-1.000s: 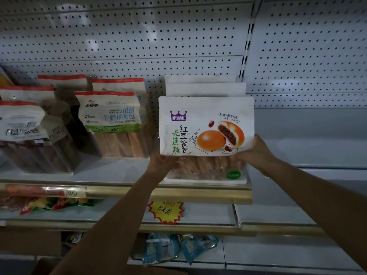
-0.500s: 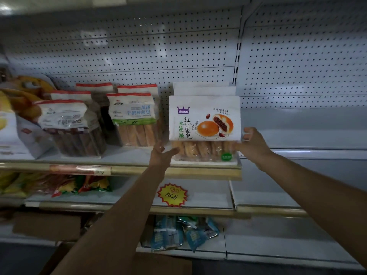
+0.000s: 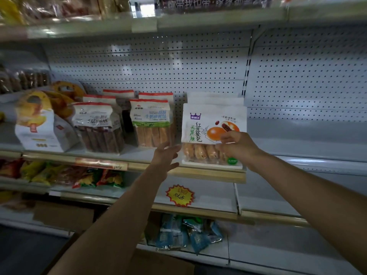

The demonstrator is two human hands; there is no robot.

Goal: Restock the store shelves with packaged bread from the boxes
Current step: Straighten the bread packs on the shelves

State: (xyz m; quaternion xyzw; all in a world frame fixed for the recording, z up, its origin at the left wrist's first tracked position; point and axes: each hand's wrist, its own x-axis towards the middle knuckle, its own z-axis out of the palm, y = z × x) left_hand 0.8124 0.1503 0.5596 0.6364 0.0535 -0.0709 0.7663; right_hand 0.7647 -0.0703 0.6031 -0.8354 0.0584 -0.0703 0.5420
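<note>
Head view, three bun bags (image 3: pixel 213 124) on shelf (image 3: pixel 208 173), right hand (image 3: pixel 236 145) grip pinching front one, left hand (image 3: pixel 165 158) released

Two arms are showing, and both are bare all the way down to the bottom edge of the picture. No sleeve is showing on either one. The left hand (image 3: pixel 165 158) is wearing nothing. Its fingers (image 3: pixel 170 150) are looking a bit blurry, so small marks on them are too hard to make out. The right hand (image 3: pixel 237 147) is wearing nothing too. Its knuckles are looking round and bumpy. The wrist below each hand is bare as well. Both arms are looking long and smooth, and they are getting wider the farther they are from the hands.
</note>
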